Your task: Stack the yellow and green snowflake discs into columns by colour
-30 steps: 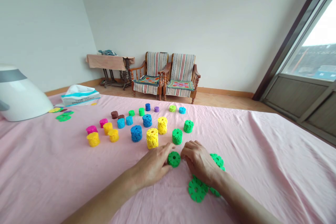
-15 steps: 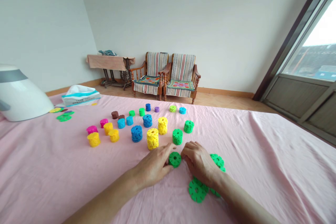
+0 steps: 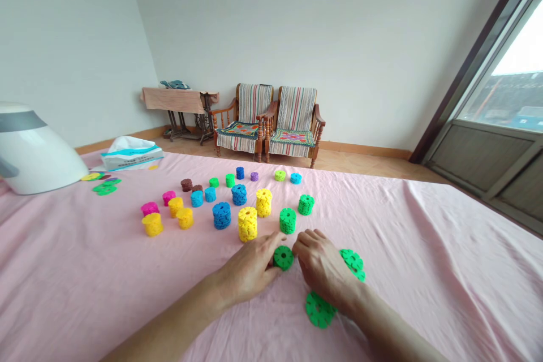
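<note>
A short stack of dark green notched discs point(image 3: 283, 258) stands on the cloth near the front. My left hand point(image 3: 254, 263) is closed round its left side, with thumb and fingers on either edge. Just right of the stack is my right hand point(image 3: 320, 260), its fingers curled down toward the cloth; whatever they may hold is hidden. Loose green notched discs point(image 3: 321, 310) lie by my right wrist, and others point(image 3: 352, 262) lie beyond it, partly covered by the hand. Behind my hands are a taller green stack point(image 3: 287, 221) and a yellow stack point(image 3: 248, 224).
Several blue point(image 3: 222, 215), orange-yellow point(image 3: 152, 224), pink point(image 3: 149, 208) and other coloured stacks stand across the pink tablecloth point(image 3: 407, 271). At the left are a white kettle-like appliance point(image 3: 42, 153), a tissue pack point(image 3: 132, 154) and loose discs point(image 3: 106, 187). Two wooden armchairs point(image 3: 292, 119) are beyond the table.
My right hand and forearm have shifted slightly, hiding more of the loose green discs beneath. My left hand stays at the small green stack. The whole view has moved a touch.
</note>
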A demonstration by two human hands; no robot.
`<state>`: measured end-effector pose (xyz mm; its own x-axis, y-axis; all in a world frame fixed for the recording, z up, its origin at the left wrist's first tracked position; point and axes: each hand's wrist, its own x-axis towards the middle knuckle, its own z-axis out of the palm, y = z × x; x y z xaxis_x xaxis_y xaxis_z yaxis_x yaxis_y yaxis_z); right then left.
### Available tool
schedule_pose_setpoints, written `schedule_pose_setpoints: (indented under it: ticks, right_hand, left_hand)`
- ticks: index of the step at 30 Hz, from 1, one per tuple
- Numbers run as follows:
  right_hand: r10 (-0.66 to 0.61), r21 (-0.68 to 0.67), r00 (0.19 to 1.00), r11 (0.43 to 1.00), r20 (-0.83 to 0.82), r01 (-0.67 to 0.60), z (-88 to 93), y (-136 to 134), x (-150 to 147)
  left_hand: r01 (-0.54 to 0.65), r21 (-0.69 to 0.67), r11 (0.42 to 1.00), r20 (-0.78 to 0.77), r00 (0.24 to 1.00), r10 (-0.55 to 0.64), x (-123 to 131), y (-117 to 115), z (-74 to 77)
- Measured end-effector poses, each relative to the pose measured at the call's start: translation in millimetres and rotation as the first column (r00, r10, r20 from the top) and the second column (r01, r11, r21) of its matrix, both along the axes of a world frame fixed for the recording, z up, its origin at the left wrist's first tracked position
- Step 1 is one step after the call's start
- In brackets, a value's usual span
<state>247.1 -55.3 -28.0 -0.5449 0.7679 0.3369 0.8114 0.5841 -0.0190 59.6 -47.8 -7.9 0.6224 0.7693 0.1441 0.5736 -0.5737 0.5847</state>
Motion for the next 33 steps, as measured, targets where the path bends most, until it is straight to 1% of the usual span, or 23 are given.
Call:
schedule_pose_setpoints:
  ticks: [13,15,17,19,21,22,24,26,27,29,31,33]
  right_hand:
    - [-0.013,0.037,0.999,0.999,-0.033,0.014,-3.7,0.3,-1.5]
    - [-0.006,0.023,0.997,1.000,-0.072,0.007,-3.4,1.4,0.1]
    - [-0.025,0.018,0.986,0.999,-0.163,0.029,-3.0,5.2,6.0]
    - [-0.090,0.031,0.952,0.994,-0.294,0.103,-3.5,12.6,17.8]
    - [-0.188,0.031,0.885,0.975,-0.426,0.222,-5.6,22.7,35.3]
    - [-0.242,0.013,0.840,0.959,-0.485,0.284,-7.4,28.2,45.3]
    - [-0.370,-0.059,0.740,0.910,-0.562,0.410,-12.5,38.6,65.4]
    - [-0.491,-0.146,0.650,0.848,-0.580,0.510,-18.3,47.1,82.2]
    - [-0.533,-0.181,0.617,0.822,-0.580,0.540,-21.1,50.3,88.4]
    - [-0.577,-0.225,0.579,0.793,-0.577,0.566,-25.6,55.0,96.0]
    - [-0.583,-0.239,0.574,0.791,-0.575,0.564,-28.5,57.6,98.2]
    - [-0.576,-0.242,0.586,0.799,-0.570,0.550,-29.9,58.9,97.4]
  left_hand:
    - [-0.008,-0.011,1.000,-0.021,1.000,0.007,0.9,-0.1,1.2]
    - [-0.017,-0.006,1.000,-0.030,0.999,0.017,0.1,0.2,2.1]
    - [-0.037,0.016,0.999,-0.042,0.998,0.037,-0.7,-0.1,6.0]
    - [-0.072,0.068,0.995,-0.045,0.996,0.076,-0.4,-2.4,12.5]
    - [-0.087,0.137,0.987,-0.031,0.995,0.093,1.8,-7.8,19.1]
    - [-0.071,0.165,0.984,-0.023,0.997,0.076,3.8,-11.8,21.5]
    - [0.015,0.189,0.982,-0.019,1.000,-0.011,9.5,-21.5,23.2]
    - [0.096,0.162,0.982,-0.027,0.995,-0.093,16.7,-32.0,20.8]
    - [0.105,0.139,0.985,-0.032,0.994,-0.102,20.6,-36.8,18.6]
    - [0.073,0.094,0.993,-0.049,0.996,-0.069,28.2,-44.7,13.8]
    - [0.035,0.066,0.997,-0.081,0.996,-0.029,34.8,-50.0,9.8]
    - [0.031,0.060,0.998,-0.122,0.992,-0.024,39.9,-53.5,7.1]
